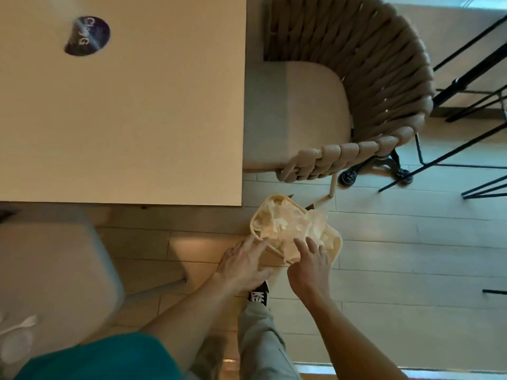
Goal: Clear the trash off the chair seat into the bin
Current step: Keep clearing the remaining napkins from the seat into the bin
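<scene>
Table (123,111): pale top, fills the far left; a dark round sticker (87,35) with blurred lettering lies on it toward the far left.

Woven chair (365,78): rope-wrapped curved back, far right; its cream seat cushion (296,113) is tucked partly under the table edge.

Second chair seat (46,270): grey-beige, near left, blurred; on its near corner lie a white plastic spoon (23,323) and pale crumpled trash (16,346) (detail too soft to name further).

Floor (411,256): light planks; black metal legs (472,78) of other furniture cross the far right.

Bin (336,246): cream, rounded-rectangular, standing on the floor near the woven chair's front leg, packed with crumpled white paper and plastic (290,224) that rises above its rim.

Left hand (244,263): fingers straight and spread, laid flat against the bin's near-left side.

Right hand (312,266): fingers extended, tips pressing on the crumpled trash at the bin's near rim; no pinch visible.

Shoe (259,294): black with white marks, just near of the bin, below a grey trouser leg
</scene>
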Demonstrator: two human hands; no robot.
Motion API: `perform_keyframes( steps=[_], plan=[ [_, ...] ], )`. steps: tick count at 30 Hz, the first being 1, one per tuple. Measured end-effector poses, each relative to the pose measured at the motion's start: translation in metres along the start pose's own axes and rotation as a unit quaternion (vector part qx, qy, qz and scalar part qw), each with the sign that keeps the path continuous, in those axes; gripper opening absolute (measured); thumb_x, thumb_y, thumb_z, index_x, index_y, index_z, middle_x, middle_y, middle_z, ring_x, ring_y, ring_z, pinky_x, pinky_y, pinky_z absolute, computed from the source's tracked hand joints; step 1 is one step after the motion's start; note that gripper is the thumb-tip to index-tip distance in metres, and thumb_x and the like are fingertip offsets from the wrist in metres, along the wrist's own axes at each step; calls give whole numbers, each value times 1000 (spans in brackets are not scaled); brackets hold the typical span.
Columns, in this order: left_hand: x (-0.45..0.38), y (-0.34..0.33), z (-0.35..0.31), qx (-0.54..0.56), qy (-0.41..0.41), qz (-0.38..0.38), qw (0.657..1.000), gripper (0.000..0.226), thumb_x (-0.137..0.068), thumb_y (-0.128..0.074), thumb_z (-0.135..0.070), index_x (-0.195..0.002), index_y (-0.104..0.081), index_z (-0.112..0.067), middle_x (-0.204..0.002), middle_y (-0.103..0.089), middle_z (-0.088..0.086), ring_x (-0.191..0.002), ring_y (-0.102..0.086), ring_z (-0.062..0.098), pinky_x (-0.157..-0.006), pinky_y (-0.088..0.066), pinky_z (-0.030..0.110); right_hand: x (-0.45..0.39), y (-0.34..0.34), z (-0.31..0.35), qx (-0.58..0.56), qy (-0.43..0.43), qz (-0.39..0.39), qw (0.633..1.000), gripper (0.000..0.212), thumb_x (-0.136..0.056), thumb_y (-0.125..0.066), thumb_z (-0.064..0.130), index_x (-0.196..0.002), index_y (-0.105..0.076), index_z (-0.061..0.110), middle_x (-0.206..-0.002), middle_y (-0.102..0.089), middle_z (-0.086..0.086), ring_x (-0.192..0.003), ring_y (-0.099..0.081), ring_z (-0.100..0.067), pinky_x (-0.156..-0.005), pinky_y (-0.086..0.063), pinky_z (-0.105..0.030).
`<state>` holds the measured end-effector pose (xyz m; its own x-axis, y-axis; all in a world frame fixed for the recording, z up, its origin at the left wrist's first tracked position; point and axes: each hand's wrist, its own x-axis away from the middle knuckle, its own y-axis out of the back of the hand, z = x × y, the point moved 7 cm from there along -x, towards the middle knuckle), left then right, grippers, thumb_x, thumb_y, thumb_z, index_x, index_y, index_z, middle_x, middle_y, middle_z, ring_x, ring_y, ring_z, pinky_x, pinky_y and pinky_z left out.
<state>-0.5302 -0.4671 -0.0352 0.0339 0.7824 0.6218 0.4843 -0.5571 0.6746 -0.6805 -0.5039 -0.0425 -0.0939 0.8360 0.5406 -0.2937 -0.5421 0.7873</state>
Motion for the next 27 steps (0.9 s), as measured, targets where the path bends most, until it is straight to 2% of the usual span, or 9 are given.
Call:
perform_keyframes(
  steps=[2,6,10,13,19,23,27],
  plan=[
    [25,5,21,12,23,-6,1000,73,-88,-51,-55,-149,-18,-33,-159,-11,4,-143,-22,25,-116,-23,42,18,-2,19,0,14,-7,1000,60,-80,-55,8,-136,-47,28,-153,-32,-4,-142,-23,-31,-116,-22,-46],
    [74,15,75,29,56,-41,997,71,-89,-48,-57,-149,-17,-34,-158,-19,4,-143,-23,24,-114,-22,40,53,-12,68,6,54,-9,998,62,-74,-54,5,-133,-51,25,-149,-35,-4,-132,-35,-28,-109,-34,-44],
    [127,24,139,57,76,-74,993,70,-89,-48,-56,-149,-20,-33,-156,-24,4,-141,-25,24,-114,-25,41,89,-35,130,19,109,21,994,54,-79,-50,5,-132,-54,18,-141,-42,-7,-129,-41,-28,-103,-38,-38],
    [166,31,185,65,92,-96,989,70,-90,-50,-54,-150,-22,-30,-154,-27,2,-140,-28,23,-111,-27,37,111,-62,177,25,161,62,985,47,-86,-50,13,-133,-51,16,-133,-47,-8,-123,-46,-27,-100,-40,-35],
    [237,31,275,86,143,-130,977,70,-88,-48,-59,-147,-26,-29,-146,-40,5,-130,-40,25,-101,-40,38,159,-124,273,53,227,147,961,51,-91,-54,32,-139,-44,22,-142,-43,-7,-128,-43,-26,-104,-39,-35],
    [274,28,332,105,198,-150,963,66,-90,-46,-54,-147,-26,-27,-146,-39,6,-130,-39,26,-100,-40,38,177,-161,326,113,267,192,938,56,-91,-54,37,-143,-39,22,-147,-37,-8,-130,-42,-27,-105,-40,-37],
    [319,20,386,165,267,-187,931,65,-92,-48,-51,-148,-25,-25,-144,-41,6,-130,-39,27,-101,-39,38,190,-197,375,165,309,222,910,60,-92,-53,41,-146,-35,19,-149,-34,-11,-132,-40,-29,-105,-38,-38]
  ],
)
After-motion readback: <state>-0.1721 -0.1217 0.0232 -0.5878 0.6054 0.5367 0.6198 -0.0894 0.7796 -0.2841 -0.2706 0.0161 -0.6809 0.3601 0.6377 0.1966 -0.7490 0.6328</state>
